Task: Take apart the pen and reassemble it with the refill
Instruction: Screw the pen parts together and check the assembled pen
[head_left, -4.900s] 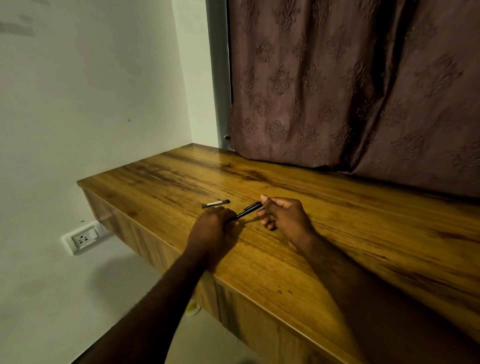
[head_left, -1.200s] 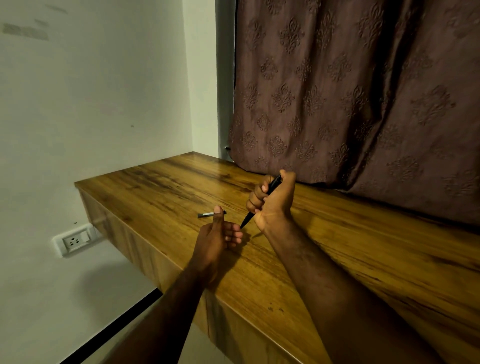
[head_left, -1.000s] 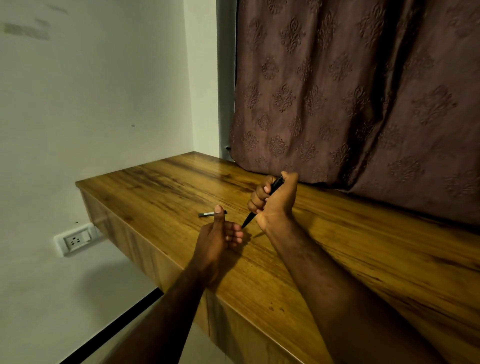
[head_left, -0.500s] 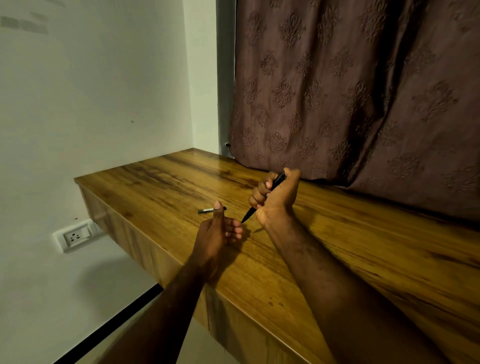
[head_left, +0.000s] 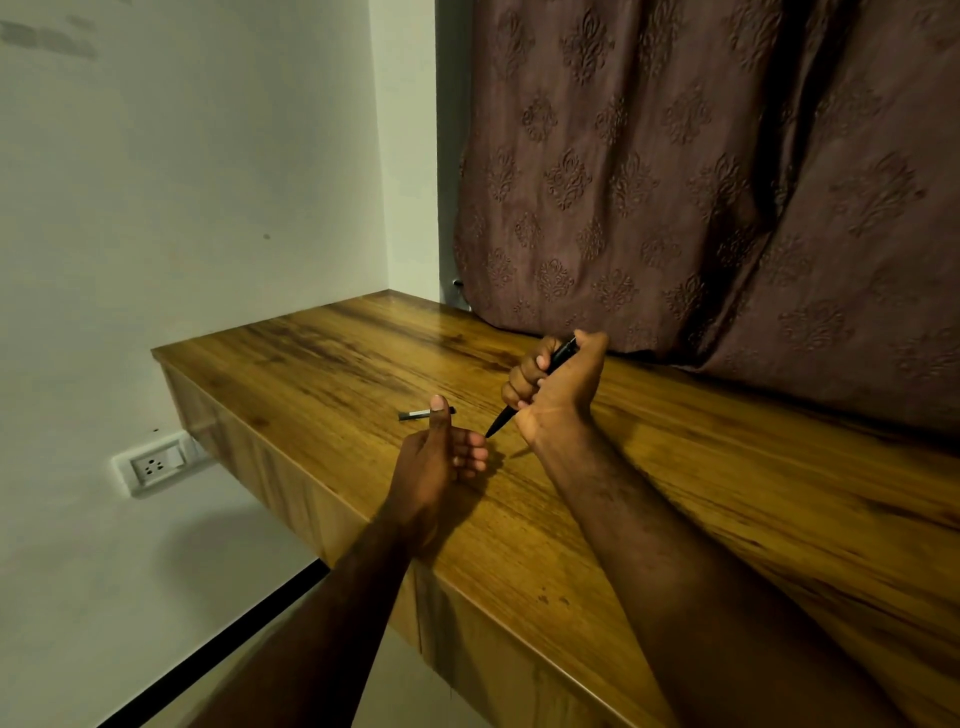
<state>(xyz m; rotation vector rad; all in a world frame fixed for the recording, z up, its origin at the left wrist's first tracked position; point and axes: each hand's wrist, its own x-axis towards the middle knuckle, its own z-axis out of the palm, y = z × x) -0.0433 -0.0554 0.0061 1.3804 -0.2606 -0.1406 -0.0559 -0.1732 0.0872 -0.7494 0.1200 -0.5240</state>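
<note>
Your right hand (head_left: 556, 387) is raised above the table (head_left: 727, 493), its fingers (head_left: 524, 376) wrapped tight around the black pen (head_left: 530, 387), thumb pressed over the upper end. The pen slants steeply, its pointed tip aimed down and to the left, ending just above the wood and close to your left fingertips without touching them.

Your left hand (head_left: 441, 462) rests near the front edge of the table, thumb sticking straight up, its fingers (head_left: 470, 454) curled loosely inward; whether anything lies inside that curl you cannot tell from here.

A small dark piece with a pale band (head_left: 418, 414) lies flat on the table just behind your left thumb, which partly covers its right end. It is too small to say which part of the pen it is.

Behind your hands a brown patterned curtain (head_left: 701, 171) hangs down to the back of the table. To the left, on the white wall (head_left: 182, 182), a socket plate (head_left: 153, 465) sits below the table's level
</note>
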